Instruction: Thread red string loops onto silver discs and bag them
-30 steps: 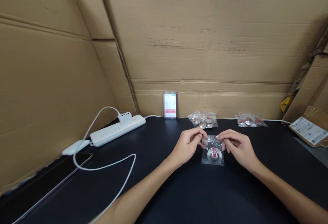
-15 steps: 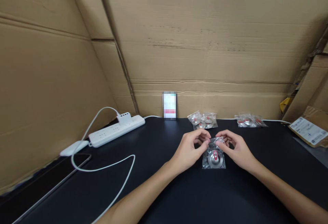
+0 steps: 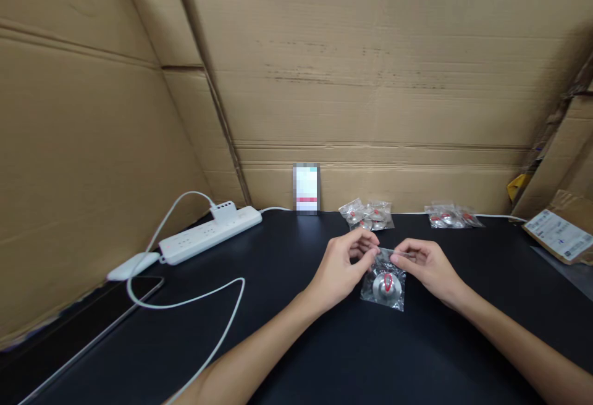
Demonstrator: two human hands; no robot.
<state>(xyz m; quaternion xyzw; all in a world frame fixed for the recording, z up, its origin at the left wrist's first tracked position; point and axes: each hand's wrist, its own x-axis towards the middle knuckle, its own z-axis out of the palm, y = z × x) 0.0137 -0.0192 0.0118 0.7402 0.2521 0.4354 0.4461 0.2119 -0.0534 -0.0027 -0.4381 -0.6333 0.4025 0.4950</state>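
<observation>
A small clear plastic bag (image 3: pixel 395 301) hangs or rests just above the black table in front of me. Inside it is a round silver metal disc (image 3: pixel 382 294) with a red loop (image 3: pixel 388 282) on its middle. My left hand (image 3: pixel 348 262) pinches the bag's upper left edge between thumb and fingers. At the upper right corner, my right hand (image 3: pixel 428 269) pinches the bag in the same way. Behind my hands lies a pile of similar bagged discs (image 3: pixel 369 214). A second group of bagged discs (image 3: pixel 450 215) lies farther right.
A phone-like screen (image 3: pixel 306 190) stands against the cardboard wall (image 3: pixel 352 102). On the left are a white power strip (image 3: pixel 210 236), a looping white cable (image 3: pixel 231 312) and a dark flat device (image 3: pixel 92 337). A labelled package (image 3: pixel 560 234) lies at the far right.
The bag's top edge is now drawn out straighter between my hands, and the bag has tilted slightly, its lower right corner dropping. My right hand has shifted a little to the right.
</observation>
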